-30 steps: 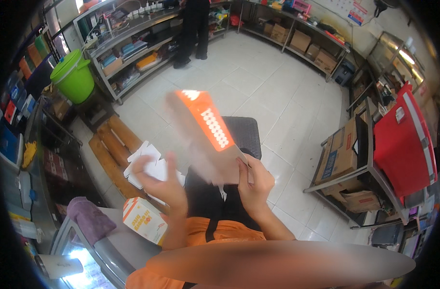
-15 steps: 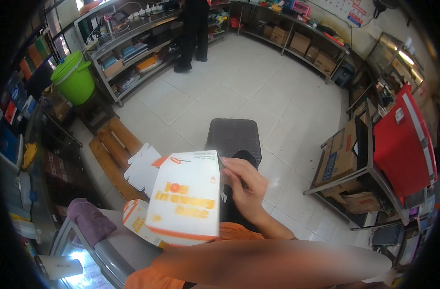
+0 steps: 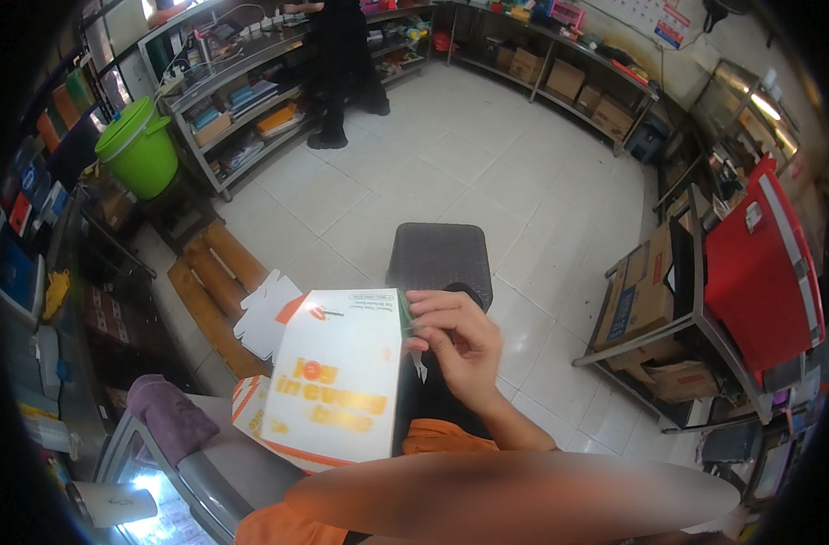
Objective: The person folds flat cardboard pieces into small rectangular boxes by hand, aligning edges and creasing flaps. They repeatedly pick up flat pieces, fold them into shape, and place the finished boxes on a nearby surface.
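The right hand (image 3: 457,343) pinches the right edge of a white carton (image 3: 337,381) near its upper right corner, the carton held over the lap; the left hand is hidden, so its grip cannot be told. The carton's left edge overlaps a second carton (image 3: 245,400). Flat white card pieces (image 3: 262,316) lie along the right edge of a slatted wooden counter (image 3: 196,282). Past the far edge of a black stool (image 3: 440,259), pale tiled floor (image 3: 460,168) spreads toward steel shelving (image 3: 183,123).
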`<state>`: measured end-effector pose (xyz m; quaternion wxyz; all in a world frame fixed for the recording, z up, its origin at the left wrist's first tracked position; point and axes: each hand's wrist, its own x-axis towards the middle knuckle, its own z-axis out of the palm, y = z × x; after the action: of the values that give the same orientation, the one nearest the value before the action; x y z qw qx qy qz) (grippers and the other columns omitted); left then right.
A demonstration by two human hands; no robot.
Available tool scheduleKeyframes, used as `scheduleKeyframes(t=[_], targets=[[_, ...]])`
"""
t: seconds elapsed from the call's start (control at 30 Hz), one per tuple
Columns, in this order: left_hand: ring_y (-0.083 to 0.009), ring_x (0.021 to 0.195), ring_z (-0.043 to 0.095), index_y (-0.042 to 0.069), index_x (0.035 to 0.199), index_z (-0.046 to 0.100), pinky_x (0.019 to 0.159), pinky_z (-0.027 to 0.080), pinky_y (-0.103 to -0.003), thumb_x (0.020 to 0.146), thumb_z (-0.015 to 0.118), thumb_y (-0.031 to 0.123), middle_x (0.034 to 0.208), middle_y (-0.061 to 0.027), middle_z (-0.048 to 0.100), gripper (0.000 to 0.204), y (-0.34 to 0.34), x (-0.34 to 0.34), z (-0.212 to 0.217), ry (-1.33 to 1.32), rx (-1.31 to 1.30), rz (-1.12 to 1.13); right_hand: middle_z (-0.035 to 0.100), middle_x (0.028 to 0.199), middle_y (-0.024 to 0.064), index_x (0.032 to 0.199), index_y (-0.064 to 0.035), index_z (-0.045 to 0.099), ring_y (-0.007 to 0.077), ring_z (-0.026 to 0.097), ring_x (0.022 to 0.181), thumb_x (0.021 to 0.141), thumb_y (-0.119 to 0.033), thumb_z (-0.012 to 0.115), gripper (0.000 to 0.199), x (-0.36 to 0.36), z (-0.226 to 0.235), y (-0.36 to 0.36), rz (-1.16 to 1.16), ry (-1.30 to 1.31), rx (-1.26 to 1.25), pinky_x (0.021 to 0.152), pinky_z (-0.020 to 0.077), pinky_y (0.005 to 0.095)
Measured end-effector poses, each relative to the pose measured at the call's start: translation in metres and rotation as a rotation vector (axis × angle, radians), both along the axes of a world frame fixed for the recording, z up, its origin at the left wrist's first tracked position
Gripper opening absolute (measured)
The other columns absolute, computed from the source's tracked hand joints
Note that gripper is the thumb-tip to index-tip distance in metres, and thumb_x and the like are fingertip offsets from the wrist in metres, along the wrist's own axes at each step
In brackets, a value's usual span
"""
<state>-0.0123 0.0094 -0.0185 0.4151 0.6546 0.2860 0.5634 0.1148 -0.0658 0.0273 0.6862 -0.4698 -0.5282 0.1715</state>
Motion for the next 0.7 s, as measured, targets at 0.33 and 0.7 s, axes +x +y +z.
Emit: scheduleKeyframes(t=[0.33, 0.7], targets=[[-0.0246, 0.106, 0.058, 0.000, 0.119, 0.058, 0.097, 0.044, -0.040, 0.090, 0.068, 0.007, 0.119, -0.0101, 0.060, 0.031, -0.010, 0.013, -0.026, -0.271, -0.366, -0.105, 0.045, 0.140, 0.0286, 0.094, 0.0005, 0.058, 0.0409, 0.043, 0.135, 0.086, -0.001, 0.069, 0.014, -0.005, -0.013, 0.011, 0.092, -0.020, 0.140, 0.109, 0.0388, 0.0454], [-0.0270, 0.110, 0.055, 0.002, 0.124, 0.056, 0.096, 0.044, -0.038, 0.084, 0.073, 0.005, 0.120, -0.0113, 0.059, 0.044, -0.016, -0.014, 0.007, 0.141, 0.236, -0.010, 0.055, 0.135, 0.0221, 0.134, 0.0025, 0.051, 0.0347, 0.057, 0.123, 0.078, 0.011, 0.060, 0.058, -0.005, -0.010, 0.005, -0.004, -0.327, 0.036, 0.100, 0.0487, 0.0348]])
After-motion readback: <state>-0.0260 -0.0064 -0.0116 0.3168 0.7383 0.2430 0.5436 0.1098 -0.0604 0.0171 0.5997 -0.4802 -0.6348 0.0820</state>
